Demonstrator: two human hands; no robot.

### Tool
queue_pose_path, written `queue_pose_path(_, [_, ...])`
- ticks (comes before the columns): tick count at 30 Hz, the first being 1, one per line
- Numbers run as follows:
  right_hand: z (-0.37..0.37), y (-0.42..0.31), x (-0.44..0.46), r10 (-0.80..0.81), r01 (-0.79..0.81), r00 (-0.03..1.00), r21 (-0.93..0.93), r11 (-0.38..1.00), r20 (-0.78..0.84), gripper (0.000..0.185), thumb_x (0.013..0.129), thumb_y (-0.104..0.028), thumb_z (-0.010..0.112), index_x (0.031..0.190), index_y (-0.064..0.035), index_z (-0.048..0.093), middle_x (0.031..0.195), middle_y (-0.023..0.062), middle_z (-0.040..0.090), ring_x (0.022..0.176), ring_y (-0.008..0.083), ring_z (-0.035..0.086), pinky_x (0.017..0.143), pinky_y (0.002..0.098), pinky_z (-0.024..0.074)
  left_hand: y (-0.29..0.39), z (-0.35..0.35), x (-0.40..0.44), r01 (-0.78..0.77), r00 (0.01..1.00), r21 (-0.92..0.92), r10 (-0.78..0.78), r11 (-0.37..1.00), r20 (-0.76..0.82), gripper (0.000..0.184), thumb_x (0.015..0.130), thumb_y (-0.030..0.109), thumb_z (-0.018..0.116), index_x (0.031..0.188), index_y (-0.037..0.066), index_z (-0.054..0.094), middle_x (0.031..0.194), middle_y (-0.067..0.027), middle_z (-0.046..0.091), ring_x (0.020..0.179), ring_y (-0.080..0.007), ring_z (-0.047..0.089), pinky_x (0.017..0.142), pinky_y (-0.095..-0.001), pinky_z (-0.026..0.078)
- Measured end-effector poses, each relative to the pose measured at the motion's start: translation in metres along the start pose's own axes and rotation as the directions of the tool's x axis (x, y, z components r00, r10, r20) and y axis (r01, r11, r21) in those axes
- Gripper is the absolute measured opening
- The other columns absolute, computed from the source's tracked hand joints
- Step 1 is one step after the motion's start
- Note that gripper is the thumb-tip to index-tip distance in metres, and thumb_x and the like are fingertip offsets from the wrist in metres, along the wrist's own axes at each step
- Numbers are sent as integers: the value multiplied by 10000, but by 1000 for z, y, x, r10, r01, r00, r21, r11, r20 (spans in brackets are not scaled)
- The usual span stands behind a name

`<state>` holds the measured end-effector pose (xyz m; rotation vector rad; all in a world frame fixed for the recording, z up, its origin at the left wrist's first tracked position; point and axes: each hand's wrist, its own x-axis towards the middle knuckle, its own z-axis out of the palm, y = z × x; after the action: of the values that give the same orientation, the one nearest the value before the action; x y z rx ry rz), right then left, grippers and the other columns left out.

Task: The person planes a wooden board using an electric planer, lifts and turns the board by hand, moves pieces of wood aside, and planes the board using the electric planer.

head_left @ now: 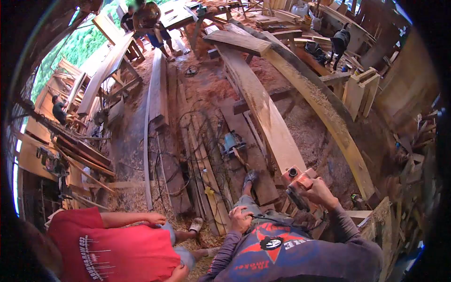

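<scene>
My right hand (321,191) is closed around the handle of a reddish-orange electric planer (300,179). The planer is at the near end of a long, pale wooden plank (263,113), which slants away from me. Whether its sole touches the wood is hidden. My left hand (240,219) rests on my thigh, its fingers bent and somewhat apart. A black cord (272,218) lies across my lap, close to those fingertips. I cannot make out any tool in the left hand.
A person in a red shirt (112,244) stands at my left. A curved, thick timber (324,108) lies right of the plank. A teal power tool (231,142), tangled cables (192,122) and boards (159,94) cover the floor ahead. People (148,21) and a dog (340,42) are farther back.
</scene>
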<state>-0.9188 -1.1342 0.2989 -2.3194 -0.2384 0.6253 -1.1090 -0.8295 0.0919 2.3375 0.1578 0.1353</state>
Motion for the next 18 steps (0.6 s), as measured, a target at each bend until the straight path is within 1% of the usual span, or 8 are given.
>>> queue_pose_path(7, [-3, 31, -15, -21, 21, 997, 8, 1000, -75, 370, 813, -318, 789, 988, 0, 714, 812, 123, 712, 780, 158, 661, 738, 377, 537, 5, 3, 21, -40, 999, 73, 37, 997, 38, 248, 729, 221, 761, 970, 244, 814, 1238, -53, 648, 1233, -315, 559, 1077, -492, 391])
queue_pose_path(9, [-10, 43, -22, 86, -86, 996, 0, 996, -7, 364, 791, -277, 801, 1004, 4, 711, 827, 95, 719, 794, 147, 652, 733, 368, 537, 2, 7, 35, -74, 994, 108, 65, 991, 86, 295, 734, 229, 767, 1027, 249, 804, 1254, -67, 641, 1231, -323, 562, 1071, -498, 398])
queue_pose_path(11, [-22, 23, -45, 164, -150, 984, 180, 972, -66, 354, 781, -230, 804, 1022, 13, 714, 819, 70, 702, 797, 121, 631, 715, 341, 531, -1, 3, 70, -84, 939, 113, 41, 990, 342, 425, 746, 243, 776, 1170, 271, 755, 1301, -110, 619, 1236, -358, 564, 1075, -504, 419])
queue_pose_path(13, [-22, 37, -57, 251, -216, 963, 277, 936, -95, 334, 773, -174, 792, 1041, 15, 730, 836, 40, 708, 800, 111, 632, 720, 321, 527, 24, -20, 137, -121, 922, 36, 99, 992, 374, 529, 756, 221, 785, 1278, 230, 699, 1335, -147, 608, 1263, -382, 554, 1075, -493, 445])
queue_pose_path(15, [-30, 42, -71, 455, -309, 882, 578, 755, -123, 326, 770, -152, 778, 1050, 11, 744, 866, -1, 706, 810, 98, 628, 728, 311, 525, 35, -30, 221, -231, 935, -81, 244, 970, 256, 465, 834, 187, 765, 1289, 134, 681, 1303, -124, 644, 1205, -338, 614, 1038, -434, 493])
queue_pose_path(16, [-15, 79, -73, 413, -199, 872, 581, 789, -263, 310, 765, -141, 776, 1039, 2, 751, 884, -24, 698, 816, 90, 622, 743, 302, 523, 51, -34, 269, -100, 946, -230, 164, 968, 279, 472, 861, 210, 756, 1308, 93, 658, 1303, -131, 638, 1192, -308, 625, 1026, -419, 500])
queue_pose_path(17, [-12, 89, -77, 461, -184, 817, 602, 777, -346, 328, 756, -168, 803, 1031, 4, 754, 884, 12, 726, 823, 99, 648, 742, 304, 537, 70, -38, 319, 39, 945, -363, 83, 931, 315, 488, 889, 234, 746, 1327, 51, 636, 1302, -139, 632, 1179, -278, 636, 1013, -404, 507])
queue_pose_path(18, [-9, 93, -79, 506, -168, 756, 623, 764, -416, 349, 748, -195, 830, 1023, 5, 756, 885, 49, 754, 829, 108, 674, 742, 306, 551, 83, -37, 374, 149, 939, -567, 63, 810, 337, 538, 919, 286, 747, 1362, 27, 582, 1234, -122, 664, 1116, -235, 656, 980, -374, 514])
